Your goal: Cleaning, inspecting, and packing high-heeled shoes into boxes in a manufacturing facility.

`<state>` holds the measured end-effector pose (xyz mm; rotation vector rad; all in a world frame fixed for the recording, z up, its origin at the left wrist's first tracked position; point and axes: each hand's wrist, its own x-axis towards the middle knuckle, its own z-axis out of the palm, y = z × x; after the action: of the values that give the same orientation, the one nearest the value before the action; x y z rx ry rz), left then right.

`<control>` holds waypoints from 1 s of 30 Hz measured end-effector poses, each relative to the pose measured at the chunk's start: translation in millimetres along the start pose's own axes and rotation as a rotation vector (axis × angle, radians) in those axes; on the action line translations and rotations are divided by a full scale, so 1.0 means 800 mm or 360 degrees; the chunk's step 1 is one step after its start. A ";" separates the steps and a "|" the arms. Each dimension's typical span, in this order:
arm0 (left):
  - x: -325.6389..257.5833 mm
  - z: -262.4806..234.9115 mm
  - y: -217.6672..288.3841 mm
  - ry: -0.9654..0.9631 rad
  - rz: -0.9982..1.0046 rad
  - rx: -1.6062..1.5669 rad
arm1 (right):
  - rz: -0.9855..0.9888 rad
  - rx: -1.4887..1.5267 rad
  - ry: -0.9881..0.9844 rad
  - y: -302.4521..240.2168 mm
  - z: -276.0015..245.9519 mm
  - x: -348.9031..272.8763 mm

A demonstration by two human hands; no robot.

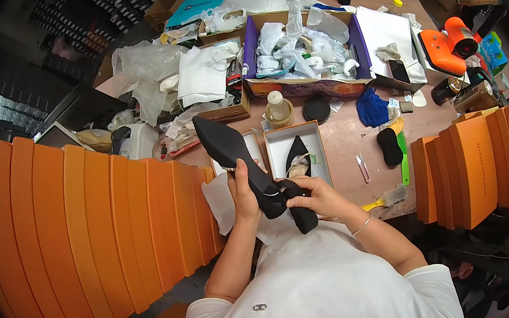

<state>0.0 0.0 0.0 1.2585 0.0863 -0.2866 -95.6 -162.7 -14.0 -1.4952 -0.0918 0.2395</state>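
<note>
Black pointed shoe (235, 155) held just in front of open shoebox (312, 132) on worktop (348, 140). Left hand (245, 195) wrapped round midsection; right hand (312, 197) pinching heel end. Looks light, stiff-soled, soft upper; best gripped at waist, not toe.

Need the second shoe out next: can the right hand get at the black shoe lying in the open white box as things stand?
Probably not yet: the right hand grips the black shoe with the left hand. The boxed shoe lies uncovered just beyond.
</note>
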 end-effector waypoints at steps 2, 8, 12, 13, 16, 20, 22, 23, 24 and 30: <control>-0.001 -0.003 0.006 -0.0042 -0.0201 -0.0260 | 0.0220 0.0548 0.0094 -0.003 0.008 -0.004; -0.004 0.015 -0.006 0.0142 -0.0141 -0.0133 | 0.0051 0.0349 0.0458 -0.011 0.018 -0.020; -0.013 0.016 -0.031 0.0272 0.0433 0.0237 | 0.0064 0.0009 0.0501 -0.004 0.040 -0.001; -0.014 0.013 -0.031 0.0209 0.0472 0.0282 | 0.0074 0.0067 0.0475 -0.004 0.040 -0.001; -0.011 -0.004 -0.031 0.0034 0.0481 0.0383 | 0.0158 0.0265 0.0365 -0.006 0.040 -0.001; -0.011 -0.006 -0.026 0.0024 0.0329 0.0295 | 0.0333 0.0500 0.0221 -0.008 0.025 -0.003; -0.010 -0.005 -0.026 0.0020 0.0298 0.0264 | 0.0326 0.0573 0.0120 -0.015 0.016 -0.003; -0.010 -0.004 -0.026 0.0018 0.0282 0.0248 | 0.0339 0.0587 0.0119 -0.021 0.014 -0.006; -0.010 0.001 -0.022 0.0018 0.0229 0.0181 | 0.0350 0.0600 0.0118 -0.027 0.012 -0.009; -0.007 0.007 -0.024 0.0050 0.0167 0.0121 | 0.0328 0.0434 0.0252 -0.020 0.017 -0.009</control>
<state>-10.8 -10.1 -14.7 1.3386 0.0360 -0.1808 -103.8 -151.9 3.6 -1.2464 0.2157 0.2865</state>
